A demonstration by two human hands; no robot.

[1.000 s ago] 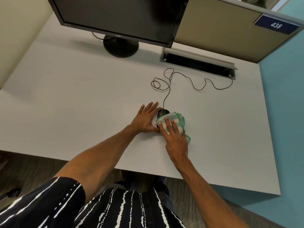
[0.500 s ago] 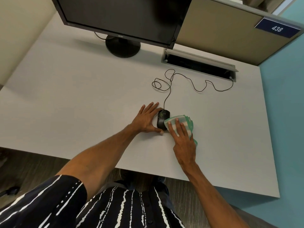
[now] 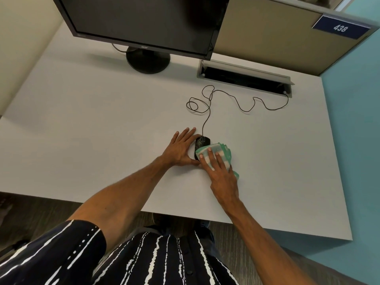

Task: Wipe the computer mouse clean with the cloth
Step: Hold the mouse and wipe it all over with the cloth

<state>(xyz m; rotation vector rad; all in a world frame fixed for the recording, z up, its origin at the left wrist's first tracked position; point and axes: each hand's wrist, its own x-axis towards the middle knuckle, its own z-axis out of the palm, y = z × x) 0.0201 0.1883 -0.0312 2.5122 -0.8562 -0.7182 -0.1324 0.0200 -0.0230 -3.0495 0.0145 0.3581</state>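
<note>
On the white desk (image 3: 102, 124), in front of the monitor (image 3: 144, 21), the black mouse (image 3: 202, 141) lies between the two hands, its long axis pointing away from the person, cord leading off the far end. The left hand (image 3: 181, 149) braces its left flank, fingers spread flat. The right hand (image 3: 221, 173) presses the folded green-and-white cloth (image 3: 218, 150) over its right side and rear. The exposed front looks dark and speckled.
</note>
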